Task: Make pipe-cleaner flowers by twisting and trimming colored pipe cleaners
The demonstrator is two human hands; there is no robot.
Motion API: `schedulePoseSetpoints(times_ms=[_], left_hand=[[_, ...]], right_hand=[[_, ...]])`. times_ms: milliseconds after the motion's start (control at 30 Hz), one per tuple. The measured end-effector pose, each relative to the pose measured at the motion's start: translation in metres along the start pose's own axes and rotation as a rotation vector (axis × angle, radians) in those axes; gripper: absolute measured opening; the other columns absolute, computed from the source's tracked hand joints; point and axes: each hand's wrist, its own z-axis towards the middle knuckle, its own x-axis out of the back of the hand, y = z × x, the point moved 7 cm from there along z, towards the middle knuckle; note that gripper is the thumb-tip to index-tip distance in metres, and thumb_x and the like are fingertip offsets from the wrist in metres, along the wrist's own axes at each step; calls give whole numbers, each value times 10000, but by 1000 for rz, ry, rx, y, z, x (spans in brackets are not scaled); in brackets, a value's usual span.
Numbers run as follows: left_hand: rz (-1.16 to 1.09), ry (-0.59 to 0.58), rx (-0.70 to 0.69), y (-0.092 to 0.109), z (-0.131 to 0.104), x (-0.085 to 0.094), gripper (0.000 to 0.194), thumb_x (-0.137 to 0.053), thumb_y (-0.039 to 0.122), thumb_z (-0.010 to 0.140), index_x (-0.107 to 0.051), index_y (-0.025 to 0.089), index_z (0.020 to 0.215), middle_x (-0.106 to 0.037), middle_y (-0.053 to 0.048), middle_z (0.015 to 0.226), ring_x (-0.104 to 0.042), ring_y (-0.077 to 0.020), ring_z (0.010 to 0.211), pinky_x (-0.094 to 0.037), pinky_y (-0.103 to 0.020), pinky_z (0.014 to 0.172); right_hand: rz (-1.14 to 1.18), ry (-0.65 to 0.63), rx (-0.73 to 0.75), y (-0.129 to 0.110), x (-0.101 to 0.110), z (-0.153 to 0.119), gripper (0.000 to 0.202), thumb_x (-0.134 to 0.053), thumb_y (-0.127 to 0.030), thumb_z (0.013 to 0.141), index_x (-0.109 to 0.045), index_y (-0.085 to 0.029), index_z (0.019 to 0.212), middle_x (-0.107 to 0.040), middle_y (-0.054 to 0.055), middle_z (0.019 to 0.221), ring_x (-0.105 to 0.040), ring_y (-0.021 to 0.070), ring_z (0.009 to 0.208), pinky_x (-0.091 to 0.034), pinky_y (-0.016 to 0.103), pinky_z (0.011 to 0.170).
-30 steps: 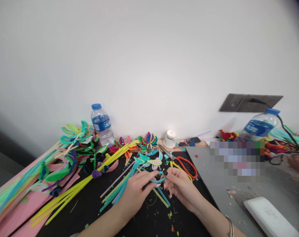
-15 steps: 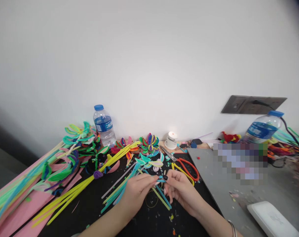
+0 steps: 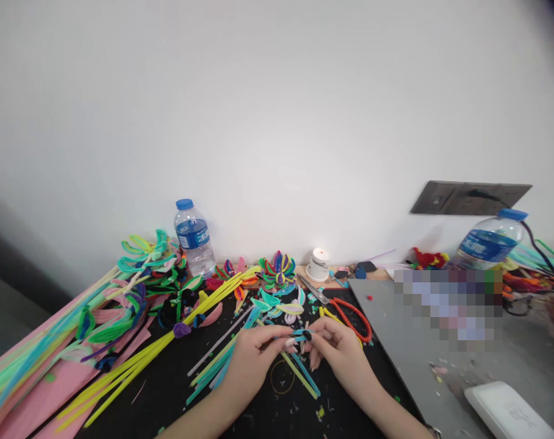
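Between the fingertips of both hands is a short blue pipe cleaner, bent into a small folded piece. My left hand pinches its left end with thumb and forefinger. On the other end, my right hand closes its thumb and forefinger, the remaining fingers curled beneath. Part of the piece is hidden by the fingers. Just beyond the hands lies a pipe-cleaner flower with teal, yellow and lilac petals. Loose blue and yellow pipe-cleaner stems stretch out under the hands on the black mat.
Scissors with red and yellow handles lie behind my right hand. A white spool and a water bottle stand by the wall. Bunched pipe-cleaner flowers fill the left. A grey board holds a white device at right.
The left thumb has shifted, and the fingertips sit closer together around the blue pipe cleaner. The whole view has moved slightly; the surrounding things have stayed put.
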Motion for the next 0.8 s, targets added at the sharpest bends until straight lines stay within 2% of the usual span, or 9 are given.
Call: schedulePoseSetpoints(times_ms=[233, 567, 667, 800], left_hand=[[-303, -1, 208, -14, 1, -7, 149, -672, 251, 713, -726, 169, 826, -752, -32, 771, -710, -214, 704, -577, -340, 732], [-396, 8, 283, -19, 4, -8, 209, -718, 283, 669, -718, 132, 814, -748, -44, 707, -711, -227, 685, -575, -346, 705], [-404, -7, 305, -21, 4, -8, 237, -716, 306, 678, -712, 123, 828, -749, -55, 714, -711, -228, 702, -570, -340, 708], [-427, -22, 369, -23, 2, -10, 291, -747, 344, 644, -704, 119, 823, -749, -61, 715, -711, -224, 699, -566, -333, 708]], right_hand=[[-179, 50, 146, -8, 9, -1, 306, -587, -482, 796, -560, -178, 796, -599, 7, 565, -568, 140, 470, -462, 253, 488], [-430, 84, 265, -20, 15, -2, 199, -547, -363, 842, -591, -198, 739, -564, 13, 557, -555, 164, 502, -427, 278, 515], [-367, 46, 261, -22, 14, -1, 227, -547, -365, 845, -576, -195, 696, -554, 8, 553, -545, 154, 506, -422, 269, 518], [-140, -45, 145, -14, 11, 3, 294, -570, -433, 823, -539, -182, 673, -550, -10, 564, -511, 116, 453, -416, 242, 471]])
